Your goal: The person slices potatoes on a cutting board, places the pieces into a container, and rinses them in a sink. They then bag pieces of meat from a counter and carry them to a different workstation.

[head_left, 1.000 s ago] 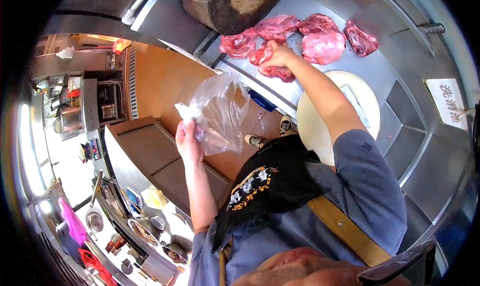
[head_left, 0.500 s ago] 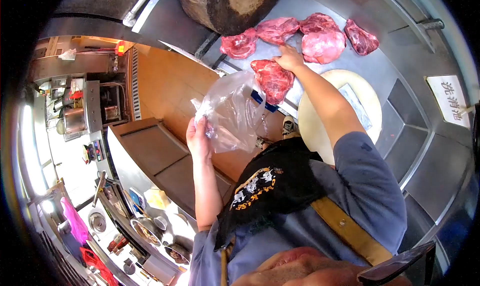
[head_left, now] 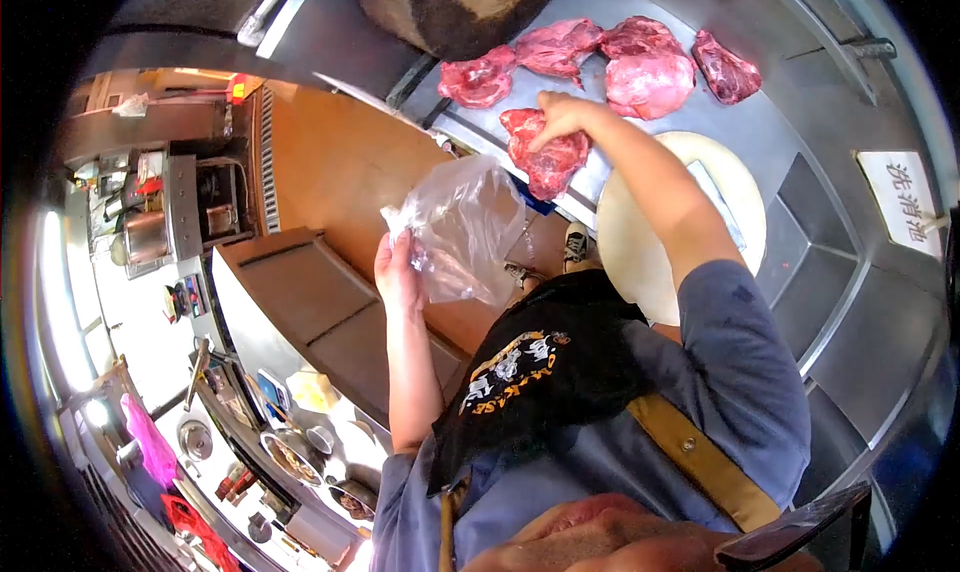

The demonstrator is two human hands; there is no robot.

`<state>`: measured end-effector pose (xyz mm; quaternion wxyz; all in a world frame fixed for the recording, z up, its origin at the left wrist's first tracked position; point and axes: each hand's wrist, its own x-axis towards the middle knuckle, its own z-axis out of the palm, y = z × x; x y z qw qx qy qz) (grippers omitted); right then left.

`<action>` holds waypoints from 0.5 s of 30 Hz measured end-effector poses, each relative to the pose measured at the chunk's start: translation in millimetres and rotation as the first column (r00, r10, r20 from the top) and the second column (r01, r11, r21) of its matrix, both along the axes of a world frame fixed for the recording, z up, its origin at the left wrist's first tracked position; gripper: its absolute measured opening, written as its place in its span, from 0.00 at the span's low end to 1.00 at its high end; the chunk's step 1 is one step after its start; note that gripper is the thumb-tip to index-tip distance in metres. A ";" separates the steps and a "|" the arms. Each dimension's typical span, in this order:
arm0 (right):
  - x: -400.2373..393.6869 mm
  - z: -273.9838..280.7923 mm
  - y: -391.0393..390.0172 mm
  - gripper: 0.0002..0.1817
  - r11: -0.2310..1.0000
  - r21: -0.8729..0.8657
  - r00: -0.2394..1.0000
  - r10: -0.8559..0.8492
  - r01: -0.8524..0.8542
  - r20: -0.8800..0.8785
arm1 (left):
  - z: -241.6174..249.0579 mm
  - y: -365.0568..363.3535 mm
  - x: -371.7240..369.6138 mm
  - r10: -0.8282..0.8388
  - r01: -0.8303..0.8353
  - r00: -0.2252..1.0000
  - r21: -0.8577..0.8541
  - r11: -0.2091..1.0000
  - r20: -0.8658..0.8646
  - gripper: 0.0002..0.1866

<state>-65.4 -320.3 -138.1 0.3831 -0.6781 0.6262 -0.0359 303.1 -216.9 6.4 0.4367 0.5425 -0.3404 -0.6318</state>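
Note:
My left hand is closed on the gathered edge of a clear plastic bag, which hangs in front of my apron, beside the counter. My right hand grips a red piece of raw meat near the counter's front edge, thumb on top; some fingers are hidden behind the piece. Behind it lie more raw cuts: one at the left, one beside it, a pale pink one touching a darker one, and a dark red one at the right.
A round white cutting board with a flat, shiny blade-like thing on it stands right of the meat. A large round wooden block is at the back left. Sink basins lie right, a brown-topped cabinet left.
My right hand has moved from beside the near piece of meat onto it and now grips it. The piece has shifted slightly. My left hand still holds the bag, whose mouth has sagged a little.

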 end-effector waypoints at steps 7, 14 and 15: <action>-8.6 7.3 6.9 0.47 0.926 0.360 0.963 -0.194 0.116 0.188 | -1.4 -0.9 13.6 -0.005 0.003 0.998 -0.039 0.999 -0.058 0.10; -10.7 -10.4 61.8 0.48 0.901 0.159 0.836 -0.434 0.404 0.337 | 17.3 -2.3 1.1 0.068 -0.069 0.997 -0.039 0.997 -0.025 0.08; -10.6 -39.4 63.5 0.53 0.852 0.235 0.752 -0.524 0.468 0.401 | 24.0 -2.7 -7.5 0.069 -0.070 0.997 -0.042 0.997 -0.046 0.08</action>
